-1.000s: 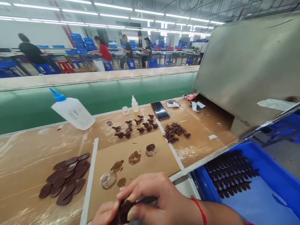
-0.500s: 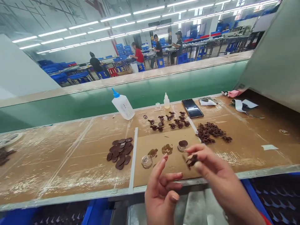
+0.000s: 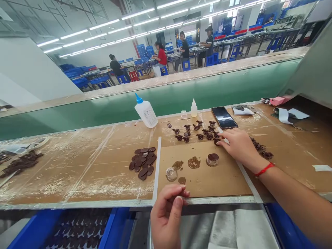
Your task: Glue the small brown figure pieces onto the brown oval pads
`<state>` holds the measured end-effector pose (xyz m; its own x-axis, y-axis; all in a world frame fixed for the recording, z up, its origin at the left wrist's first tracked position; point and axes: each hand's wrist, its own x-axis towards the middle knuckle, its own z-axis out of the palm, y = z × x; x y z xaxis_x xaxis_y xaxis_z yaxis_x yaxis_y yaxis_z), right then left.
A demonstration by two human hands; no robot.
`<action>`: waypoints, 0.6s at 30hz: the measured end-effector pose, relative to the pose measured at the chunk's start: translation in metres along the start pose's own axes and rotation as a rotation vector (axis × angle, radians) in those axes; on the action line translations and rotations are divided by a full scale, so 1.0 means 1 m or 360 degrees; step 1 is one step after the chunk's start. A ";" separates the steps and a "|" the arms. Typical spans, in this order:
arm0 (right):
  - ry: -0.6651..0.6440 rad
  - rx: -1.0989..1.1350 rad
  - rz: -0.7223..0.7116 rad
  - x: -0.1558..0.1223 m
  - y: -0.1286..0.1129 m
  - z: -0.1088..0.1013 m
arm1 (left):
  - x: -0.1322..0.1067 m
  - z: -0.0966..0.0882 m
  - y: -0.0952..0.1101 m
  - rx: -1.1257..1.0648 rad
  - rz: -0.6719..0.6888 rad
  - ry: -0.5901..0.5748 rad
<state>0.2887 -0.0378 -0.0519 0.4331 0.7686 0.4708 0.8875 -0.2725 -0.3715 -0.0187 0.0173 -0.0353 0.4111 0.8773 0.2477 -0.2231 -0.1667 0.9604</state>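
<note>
On the brown film-covered counter, the right hand is placed beside a group of small dark-brown animal-shaped pieces. The left approach is crowded by this group; a black rectangular smartphone is located just beyond the hand, and a clear round container topped with a dark disc nearer the counter edge. A loose dark-brown heap is partly covered by the forearm. At the group's right end, one dark-brown piece is met by the right fingertips, nearly closed; whether it is gripped cannot be told. Its heading and long axis are hidden. The left hand is held half-curled at the near edge, thumb and forefinger slightly apart, nothing seen between them.
</note>
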 end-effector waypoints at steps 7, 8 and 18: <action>0.0135 0.0008 0.0164 -0.048 0.027 -0.041 | 0.041 -0.077 -0.010 0.0823 -0.0045 0.0392; 0.0095 0.0020 0.0172 -0.057 0.029 -0.044 | 0.049 -0.091 -0.012 0.0985 -0.0087 0.0397; -0.0159 -0.0100 0.0128 -0.086 0.030 -0.041 | 0.083 -0.133 -0.020 0.1492 0.0102 0.0099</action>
<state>0.2843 -0.1357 -0.0706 0.4883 0.7958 0.3583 0.8600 -0.3690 -0.3524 -0.0974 0.1534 -0.0504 0.3688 0.8718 0.3224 0.5700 -0.4861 0.6624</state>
